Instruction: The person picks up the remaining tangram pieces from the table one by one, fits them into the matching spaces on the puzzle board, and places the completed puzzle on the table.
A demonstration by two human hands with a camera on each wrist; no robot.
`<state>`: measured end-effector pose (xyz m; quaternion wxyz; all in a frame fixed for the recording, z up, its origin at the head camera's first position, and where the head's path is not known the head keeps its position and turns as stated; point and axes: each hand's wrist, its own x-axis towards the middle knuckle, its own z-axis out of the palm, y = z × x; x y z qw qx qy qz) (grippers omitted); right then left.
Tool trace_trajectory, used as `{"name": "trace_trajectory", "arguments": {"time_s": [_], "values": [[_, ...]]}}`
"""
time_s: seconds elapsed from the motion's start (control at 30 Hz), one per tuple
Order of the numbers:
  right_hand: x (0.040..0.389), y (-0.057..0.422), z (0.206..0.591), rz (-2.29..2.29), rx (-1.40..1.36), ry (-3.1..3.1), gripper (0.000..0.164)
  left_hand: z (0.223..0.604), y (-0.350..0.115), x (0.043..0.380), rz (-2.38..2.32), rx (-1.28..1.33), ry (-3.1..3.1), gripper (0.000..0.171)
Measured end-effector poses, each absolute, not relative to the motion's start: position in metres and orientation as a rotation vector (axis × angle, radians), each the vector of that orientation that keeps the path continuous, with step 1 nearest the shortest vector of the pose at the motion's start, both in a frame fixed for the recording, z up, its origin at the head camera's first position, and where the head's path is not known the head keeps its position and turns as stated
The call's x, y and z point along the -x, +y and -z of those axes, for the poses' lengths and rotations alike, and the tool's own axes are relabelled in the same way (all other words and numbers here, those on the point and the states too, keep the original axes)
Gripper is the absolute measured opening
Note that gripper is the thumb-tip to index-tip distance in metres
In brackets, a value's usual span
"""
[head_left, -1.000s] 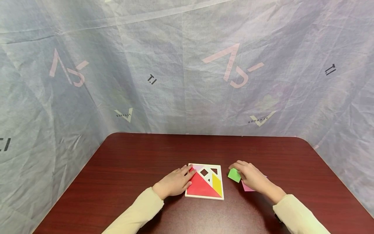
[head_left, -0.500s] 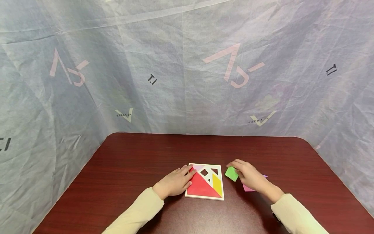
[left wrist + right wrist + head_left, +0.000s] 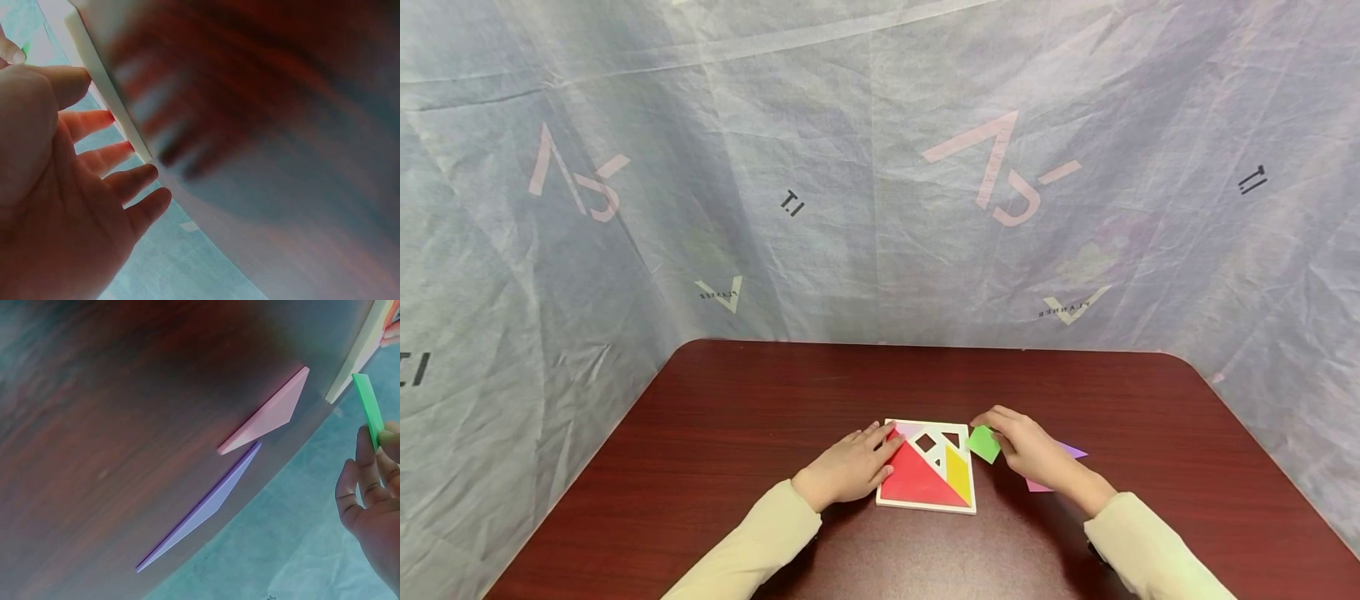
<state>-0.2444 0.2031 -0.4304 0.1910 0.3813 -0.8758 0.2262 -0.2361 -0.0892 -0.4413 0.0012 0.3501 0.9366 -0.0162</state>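
Observation:
A square tangram tray with a white rim (image 3: 925, 507) lies on the table. Set in it are a large red triangle (image 3: 916, 482), a yellow parallelogram (image 3: 957, 477) and a pale pink piece (image 3: 909, 429); dark cut-outs show at its upper right. My left hand (image 3: 846, 469) rests on the tray's left side, fingers extended over the rim and the red triangle. Between the thumb and fingers of my right hand (image 3: 1033, 450) is a green square tangram piece (image 3: 984, 445), pinched and tilted beside the tray's right edge. The right wrist view shows this green piece (image 3: 369, 409) edge-on.
Under my right forearm lie a pink piece (image 3: 272, 419) and a purple triangle (image 3: 203, 509), flat on the dark red table (image 3: 790, 383). Grey printed cloth (image 3: 850, 250) hangs behind the table and at both sides.
My right hand has carried the green square left, from a small distance off to the tray's right edge. More of the purple triangle shows now. My left hand stays in place.

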Motion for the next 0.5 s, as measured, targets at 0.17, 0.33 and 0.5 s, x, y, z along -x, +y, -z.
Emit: {"name": "trace_trajectory", "arguments": {"time_s": [0.17,0.33,0.5], "values": [[0.245,0.196,0.429,-0.638,-1.083,-2.454,0.04,0.442,-0.089,0.236,0.052,-1.094,2.938,0.047],[0.246,0.191,0.427,-0.64,-1.095,-2.434,0.04,0.442,-0.089,0.237,0.052,-1.095,2.937,0.046],[0.248,0.185,0.425,-0.633,-1.105,-2.452,0.039,0.443,-0.089,0.237,0.059,-1.101,2.938,0.046]]}}
